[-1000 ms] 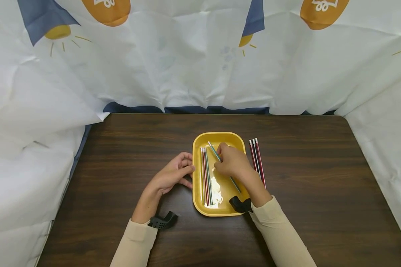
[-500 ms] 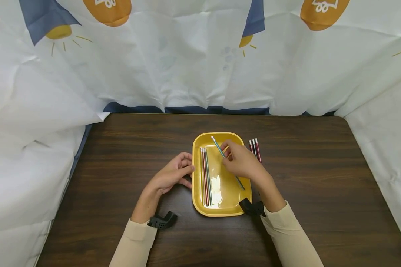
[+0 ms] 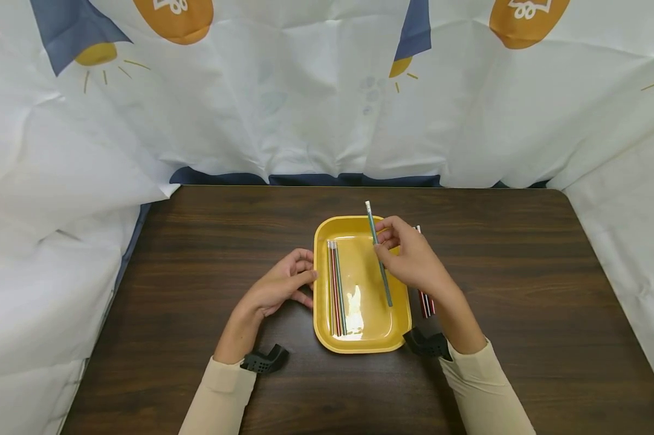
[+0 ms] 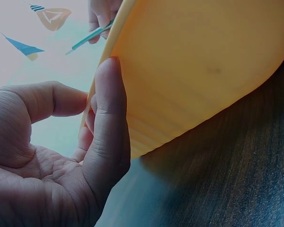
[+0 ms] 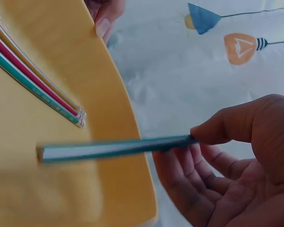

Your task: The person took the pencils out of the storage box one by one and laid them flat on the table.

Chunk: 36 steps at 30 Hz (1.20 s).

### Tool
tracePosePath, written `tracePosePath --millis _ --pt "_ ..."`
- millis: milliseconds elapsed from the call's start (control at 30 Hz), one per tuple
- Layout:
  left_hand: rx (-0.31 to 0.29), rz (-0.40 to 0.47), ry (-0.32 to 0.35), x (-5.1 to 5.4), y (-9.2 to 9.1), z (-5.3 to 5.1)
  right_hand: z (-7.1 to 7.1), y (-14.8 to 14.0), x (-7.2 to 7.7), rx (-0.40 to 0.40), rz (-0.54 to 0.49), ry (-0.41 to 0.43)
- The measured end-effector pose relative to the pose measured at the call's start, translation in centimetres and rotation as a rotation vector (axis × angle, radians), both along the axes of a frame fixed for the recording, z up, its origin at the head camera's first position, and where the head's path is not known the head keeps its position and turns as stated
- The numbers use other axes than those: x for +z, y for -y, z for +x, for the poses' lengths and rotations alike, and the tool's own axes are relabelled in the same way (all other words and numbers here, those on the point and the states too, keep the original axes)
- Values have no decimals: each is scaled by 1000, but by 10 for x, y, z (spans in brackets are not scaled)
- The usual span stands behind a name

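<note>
A yellow tray (image 3: 362,345) lies on the dark table. The left hand (image 3: 283,283) holds its left wall, thumb and fingers pinching the rim in the left wrist view (image 4: 99,123). Over the tray's right side, the right hand (image 3: 414,257) pinches a teal pencil (image 3: 384,278) between thumb and fingers, its white end pointing away past the far rim. In the right wrist view the same pencil (image 5: 94,151) extends from the fingertips of the hand (image 5: 236,165). Several pencils (image 3: 336,290) lie side by side along the tray's left side.
Dark red and black pencils (image 3: 427,305) lie on the table just right of the tray, partly hidden by the right hand. A white curtain (image 3: 305,109) with lamp prints hangs behind the brown table (image 3: 523,290).
The right hand has moved right and away from the body with the teal pencil, which has turned from slanting to nearly straight. The left hand and the tray have stayed in place.
</note>
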<state>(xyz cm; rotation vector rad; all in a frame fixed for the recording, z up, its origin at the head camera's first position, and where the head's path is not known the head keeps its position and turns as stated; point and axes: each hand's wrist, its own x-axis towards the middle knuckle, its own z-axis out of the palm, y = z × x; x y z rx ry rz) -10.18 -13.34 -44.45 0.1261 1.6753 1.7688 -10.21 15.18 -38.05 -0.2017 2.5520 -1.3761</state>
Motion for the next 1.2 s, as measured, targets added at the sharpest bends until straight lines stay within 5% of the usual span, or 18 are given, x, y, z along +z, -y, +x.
tracePosePath --millis 233,500,800,1200 --pt "3 -2 -4 -1 0 1 7 -13 -7 -30 -166 5" --pt "5 -12 -1 0 1 4 17 -21 -12 -117 -222 -38" --pt "-1 -34 -10 6 0 0 21 -30 -2 -91 -285 -134" --pt "-12 -49 -8 3 6 -2 20 -42 -8 -156 -371 -47"
